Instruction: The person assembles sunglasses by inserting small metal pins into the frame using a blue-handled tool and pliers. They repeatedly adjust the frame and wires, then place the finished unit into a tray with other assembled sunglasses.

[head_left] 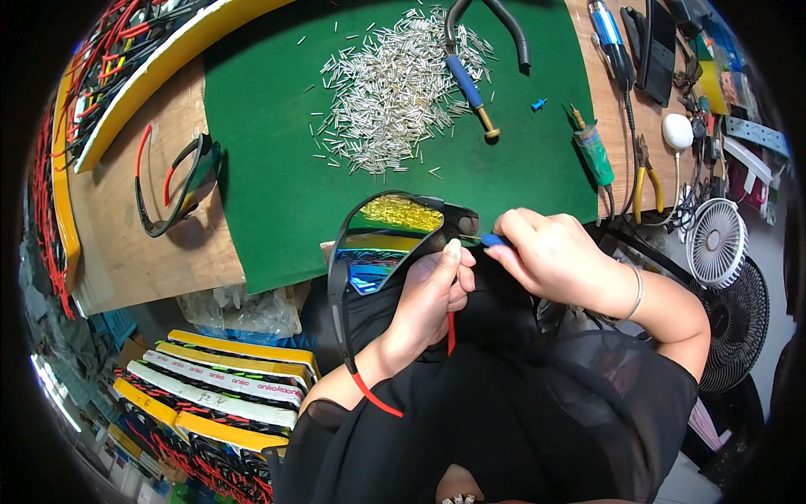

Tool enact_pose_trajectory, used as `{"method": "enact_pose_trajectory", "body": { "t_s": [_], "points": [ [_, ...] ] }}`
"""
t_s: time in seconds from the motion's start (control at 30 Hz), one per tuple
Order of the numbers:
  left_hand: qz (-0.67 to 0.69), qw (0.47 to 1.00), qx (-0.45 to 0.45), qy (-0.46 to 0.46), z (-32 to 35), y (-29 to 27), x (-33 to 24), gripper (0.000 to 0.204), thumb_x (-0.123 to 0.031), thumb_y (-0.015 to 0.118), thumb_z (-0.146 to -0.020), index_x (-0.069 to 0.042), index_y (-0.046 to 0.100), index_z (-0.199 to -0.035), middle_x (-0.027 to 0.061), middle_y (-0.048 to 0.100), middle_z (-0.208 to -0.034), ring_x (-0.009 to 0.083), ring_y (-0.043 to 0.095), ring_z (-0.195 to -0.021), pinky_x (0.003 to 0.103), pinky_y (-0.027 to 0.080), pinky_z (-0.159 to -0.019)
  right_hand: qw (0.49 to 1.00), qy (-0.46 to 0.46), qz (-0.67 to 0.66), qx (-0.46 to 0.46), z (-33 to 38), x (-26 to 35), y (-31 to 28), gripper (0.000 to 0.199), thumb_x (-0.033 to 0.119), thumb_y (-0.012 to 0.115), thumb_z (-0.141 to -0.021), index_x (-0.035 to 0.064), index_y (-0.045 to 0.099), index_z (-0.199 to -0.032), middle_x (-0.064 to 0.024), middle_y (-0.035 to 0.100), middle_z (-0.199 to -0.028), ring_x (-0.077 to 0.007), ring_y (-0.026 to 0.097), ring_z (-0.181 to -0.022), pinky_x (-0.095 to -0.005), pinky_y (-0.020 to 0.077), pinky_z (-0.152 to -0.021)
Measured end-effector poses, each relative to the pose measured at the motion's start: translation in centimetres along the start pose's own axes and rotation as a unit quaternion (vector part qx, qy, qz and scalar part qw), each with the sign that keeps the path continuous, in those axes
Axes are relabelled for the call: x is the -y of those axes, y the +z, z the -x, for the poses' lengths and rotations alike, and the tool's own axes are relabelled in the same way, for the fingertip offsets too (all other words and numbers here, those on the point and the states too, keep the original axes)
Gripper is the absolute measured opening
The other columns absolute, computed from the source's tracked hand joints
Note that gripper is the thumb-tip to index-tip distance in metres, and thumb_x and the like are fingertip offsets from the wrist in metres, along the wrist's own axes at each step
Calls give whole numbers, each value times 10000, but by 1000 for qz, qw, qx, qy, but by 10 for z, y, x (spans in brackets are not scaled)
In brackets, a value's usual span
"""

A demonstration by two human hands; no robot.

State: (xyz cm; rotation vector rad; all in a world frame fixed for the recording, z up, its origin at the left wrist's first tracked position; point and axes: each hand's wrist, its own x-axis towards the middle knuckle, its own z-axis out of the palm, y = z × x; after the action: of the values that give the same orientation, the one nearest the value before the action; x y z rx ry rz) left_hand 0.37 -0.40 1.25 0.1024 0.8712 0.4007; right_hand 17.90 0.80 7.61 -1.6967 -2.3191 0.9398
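My left hand [435,290] is closed on a pair of sunglasses [340,290] with a black frame, mirrored lenses and red temple tips, held tilted above my lap near the table's front edge. Its thumb and fingertips pinch near the middle of the frame. In my right hand [554,252], closed, sits a small blue-handled tool [495,240]; a thin metal shaft runs from it toward the frame beside my left thumb. Whether its tip touches the frame is too small to tell. My right fingers hide most of the handle.
Many small silvery metal pins [386,101] are heaped on the green mat [260,168], with a blue-handled brass-ended tool [470,92] across them. Other sunglasses [180,185] lie left. At right are a green-handled tool [594,155], yellow-handled pliers [646,181] and a white fan [716,242].
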Motion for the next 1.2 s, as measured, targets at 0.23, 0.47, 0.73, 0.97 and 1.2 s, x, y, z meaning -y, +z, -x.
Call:
{"method": "enact_pose_trajectory", "body": {
  "t_s": [0.23,0.47,0.73,0.97,1.2],
  "points": [
    [0,1000,-5,1,0,0,1,282,-288,387,-930,-40,488,-841,1,457,-596,30,253,-401,174,194,-378,997,-10,72,15,2,-6,6,228,147,625,-752,11,456,-821,-118,501,-638,-285,516,-485,-349,432,-439],
    [0,1000,-14,3,0,1,1,284,-282,389,-930,-32,491,-843,4,464,-599,23,240,-388,176,175,-367,999,2,49,-2,-3,0,0,218,201,589,-780,23,465,-765,-120,499,-654,-277,545,-531,-339,449,-460],
    [-2,1000,13,3,-1,-2,0,271,-277,376,-934,-51,489,-838,-5,448,-580,39,254,-403,176,214,-378,999,-7,51,-2,0,1,-1,239,227,592,-779,27,463,-782,-117,496,-650,-272,538,-509,-342,443,-445],
    [4,1000,12,-1,-2,-3,1,274,-278,376,-934,-49,490,-838,-1,452,-581,38,252,-402,175,208,-375,999,-20,43,-2,0,1,-4,266,258,574,-796,21,467,-741,-101,500,-576,-256,545,-496,-326,450,-444],
    [-2,1000,2,-4,0,-1,-1,275,-279,377,-934,-49,490,-835,0,452,-581,40,252,-403,176,212,-380,996,-33,69,36,-1,0,-4,265,232,599,-768,19,449,-817,-117,506,-708,-269,551,-543,-330,455,-461]
  ]
}}
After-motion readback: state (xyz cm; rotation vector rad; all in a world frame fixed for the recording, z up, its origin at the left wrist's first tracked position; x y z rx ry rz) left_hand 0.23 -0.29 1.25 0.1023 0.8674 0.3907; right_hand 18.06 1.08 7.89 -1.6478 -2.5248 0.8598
